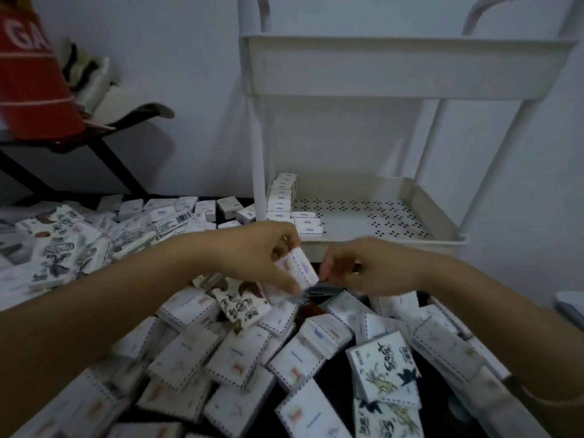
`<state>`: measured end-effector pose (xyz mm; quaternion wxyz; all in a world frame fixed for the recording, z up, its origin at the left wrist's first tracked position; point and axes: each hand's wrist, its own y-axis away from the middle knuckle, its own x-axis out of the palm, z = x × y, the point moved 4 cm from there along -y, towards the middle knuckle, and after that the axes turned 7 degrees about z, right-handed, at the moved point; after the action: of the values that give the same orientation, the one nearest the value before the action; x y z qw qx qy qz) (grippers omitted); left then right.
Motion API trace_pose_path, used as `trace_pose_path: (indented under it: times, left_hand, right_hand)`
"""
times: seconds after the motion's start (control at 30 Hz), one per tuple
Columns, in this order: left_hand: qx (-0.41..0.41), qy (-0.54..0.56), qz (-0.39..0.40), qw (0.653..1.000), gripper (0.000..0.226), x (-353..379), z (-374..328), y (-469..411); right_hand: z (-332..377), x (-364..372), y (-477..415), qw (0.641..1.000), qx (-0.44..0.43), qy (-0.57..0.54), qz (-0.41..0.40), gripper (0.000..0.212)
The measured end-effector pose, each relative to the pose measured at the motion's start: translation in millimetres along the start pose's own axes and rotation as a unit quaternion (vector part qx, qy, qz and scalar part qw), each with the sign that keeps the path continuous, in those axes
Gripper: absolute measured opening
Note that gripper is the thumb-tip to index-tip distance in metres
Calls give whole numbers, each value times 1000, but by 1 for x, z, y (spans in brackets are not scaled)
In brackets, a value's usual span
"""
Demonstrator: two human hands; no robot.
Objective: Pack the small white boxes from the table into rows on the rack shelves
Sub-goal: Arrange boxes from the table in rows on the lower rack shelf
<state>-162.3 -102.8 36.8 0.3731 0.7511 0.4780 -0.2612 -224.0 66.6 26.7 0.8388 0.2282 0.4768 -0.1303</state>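
Observation:
Several small white boxes (240, 358) with dashed borders lie heaped on the dark table (325, 390). My left hand (259, 251) grips one small white box (300, 268) above the heap, just in front of the white rack (410, 67). My right hand (373, 263) hovers beside it with curled fingers near a dark blurred scrap (322, 290); whether it pinches anything is unclear. On the rack's lower shelf (388, 245) a row of white boxes (281, 192) stands along the left wall, with a few more (308, 222) laid at the front left.
More boxes, some with ink-painted covers (384, 371), spread across the table to the left and right. A red bag (31, 74) and a cap sit on a dark stand at back left. The rack's upper shelf hangs above; most of the perforated lower shelf floor is bare.

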Motion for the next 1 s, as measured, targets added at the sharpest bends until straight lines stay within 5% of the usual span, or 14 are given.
trace_pose_path:
  times: [0.13, 0.3, 0.6, 0.83, 1.0]
  left_hand:
    - [23, 82, -90, 992, 42, -3, 7, -3]
    - [43, 102, -166, 980, 40, -8, 10, 1]
    - [41, 71, -210, 974, 25, -20, 19, -4]
    - [28, 193, -348, 917, 27, -57, 13, -51]
    - [59, 129, -358, 923, 20, -67, -7, -99]
  right_hand:
    - [7, 29, 8, 991, -15, -13, 130, 44]
    - [12, 40, 3, 991, -22, 1, 136, 52]
    - [-16, 9, -3, 980, 17, -155, -120, 34]
    - [-54, -16, -8, 914, 26, -322, -247, 29]
    - [-69, -34, -23, 871, 16, -358, -336, 26]
